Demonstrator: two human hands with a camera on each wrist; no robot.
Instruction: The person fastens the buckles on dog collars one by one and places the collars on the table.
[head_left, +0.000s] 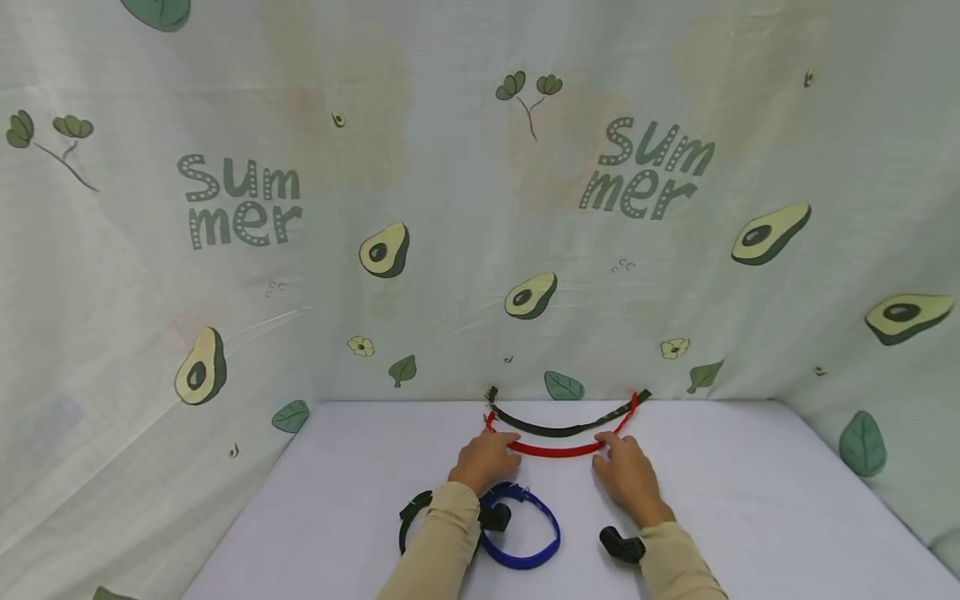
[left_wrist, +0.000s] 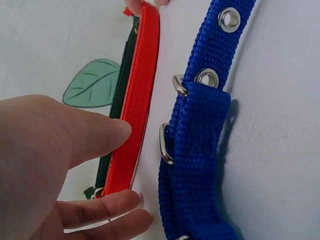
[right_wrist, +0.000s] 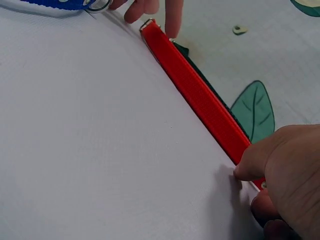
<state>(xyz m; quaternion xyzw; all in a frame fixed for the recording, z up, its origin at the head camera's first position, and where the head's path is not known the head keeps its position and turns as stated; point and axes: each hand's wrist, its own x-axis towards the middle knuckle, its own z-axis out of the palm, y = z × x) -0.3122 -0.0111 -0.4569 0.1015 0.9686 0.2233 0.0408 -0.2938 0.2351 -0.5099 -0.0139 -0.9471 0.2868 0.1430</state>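
A red collar (head_left: pixel 555 451) lies stretched in a shallow arc on the white table (head_left: pixel 750 500). My left hand (head_left: pixel 487 458) holds its left end, with the thumb against the strap (left_wrist: pixel 137 100) and fingers below the tip. Near the other end, my right hand (head_left: pixel 626 471) pinches the same strap (right_wrist: pixel 200 95) with its thumb on top. Just behind the red one lies a dark green collar (head_left: pixel 562 430), seen on edge in the left wrist view (left_wrist: pixel 120 95). A blue collar (head_left: pixel 521 561) with metal eyelets (left_wrist: pixel 200 125) sits looped by my left forearm.
A black collar (head_left: pixel 408 517) lies left of my left forearm. An avocado-print cloth (head_left: pixel 450 167) hangs close behind and on both sides, meeting the table just past the collars. Bare white tabletop extends to the right.
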